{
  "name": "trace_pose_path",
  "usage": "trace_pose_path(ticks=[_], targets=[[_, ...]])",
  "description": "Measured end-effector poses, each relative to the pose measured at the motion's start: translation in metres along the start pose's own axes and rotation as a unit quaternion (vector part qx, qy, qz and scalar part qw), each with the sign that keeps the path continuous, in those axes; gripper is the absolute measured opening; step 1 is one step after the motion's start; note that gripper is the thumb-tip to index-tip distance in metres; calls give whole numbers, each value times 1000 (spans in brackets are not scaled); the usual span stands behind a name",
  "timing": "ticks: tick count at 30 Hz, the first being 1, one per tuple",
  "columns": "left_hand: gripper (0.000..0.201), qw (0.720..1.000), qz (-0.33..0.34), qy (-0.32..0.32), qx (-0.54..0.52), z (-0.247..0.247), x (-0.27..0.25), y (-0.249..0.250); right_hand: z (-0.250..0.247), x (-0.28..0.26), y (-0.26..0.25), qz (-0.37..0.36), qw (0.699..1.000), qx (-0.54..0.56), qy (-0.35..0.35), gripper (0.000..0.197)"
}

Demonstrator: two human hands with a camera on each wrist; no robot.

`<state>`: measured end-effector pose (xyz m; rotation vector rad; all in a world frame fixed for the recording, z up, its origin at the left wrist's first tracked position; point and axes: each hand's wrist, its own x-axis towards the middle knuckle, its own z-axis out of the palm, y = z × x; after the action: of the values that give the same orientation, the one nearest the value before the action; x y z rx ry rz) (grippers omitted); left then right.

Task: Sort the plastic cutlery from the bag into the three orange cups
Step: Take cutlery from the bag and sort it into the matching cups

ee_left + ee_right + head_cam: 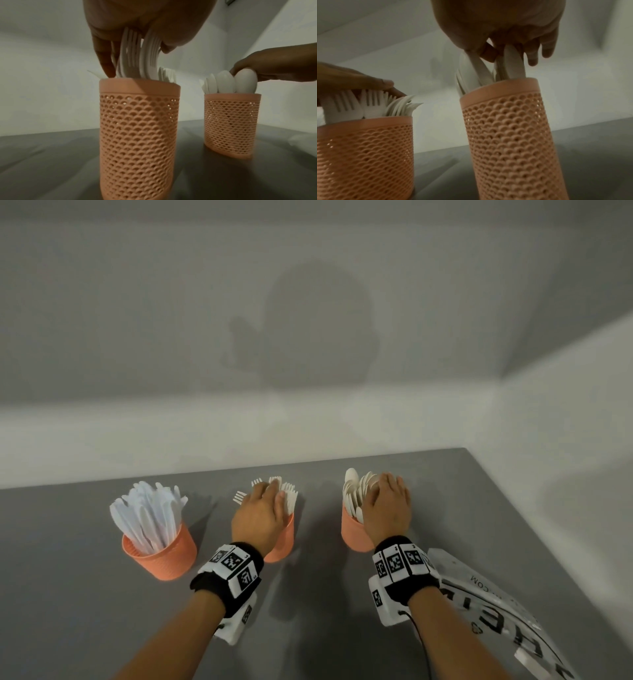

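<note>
Three orange mesh cups stand in a row on the grey table. The left cup (161, 556) holds white knives (147, 511). My left hand (265, 505) lies flat on the tines of the forks (133, 56) in the middle cup (139, 128), fingers fairly straight. My right hand (387, 501) is over the right cup (510, 128), thumb and fingers pinching the bowls of the spoons (513, 63) that stand in it. The printed plastic bag (496, 604) lies flat under my right forearm.
A white wall runs close behind the cups and along the right side of the table (68, 577). The table's far right corner is just beyond the spoon cup. Bare table shows in front of the cups.
</note>
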<state>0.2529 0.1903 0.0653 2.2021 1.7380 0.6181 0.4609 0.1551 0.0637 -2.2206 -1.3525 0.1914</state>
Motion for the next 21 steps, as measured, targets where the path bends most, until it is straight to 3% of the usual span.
trace_pose_path(ticks=[2,6,10,14,17,21], targets=[[85,999,1,2,41,-1,0,3,-2,-3,-4,-5,1000,-19,-9,55],[85,997,-10,15,72,2,6,6,2,-1,-14,-96,991,-83,-41,80],[95,990,-4,-46,135,6,13,4,6,2,-14,-91,985,-120,-85,57],[86,990,-30,-69,121,2,16,11,5,-3,-17,-98,978,-169,-71,59],[92,992,-24,-23,121,2,6,9,4,0,-14,-103,977,-171,-79,63],[96,995,-26,-53,85,7,-5,2,3,2,-14,-101,976,-163,-102,57]])
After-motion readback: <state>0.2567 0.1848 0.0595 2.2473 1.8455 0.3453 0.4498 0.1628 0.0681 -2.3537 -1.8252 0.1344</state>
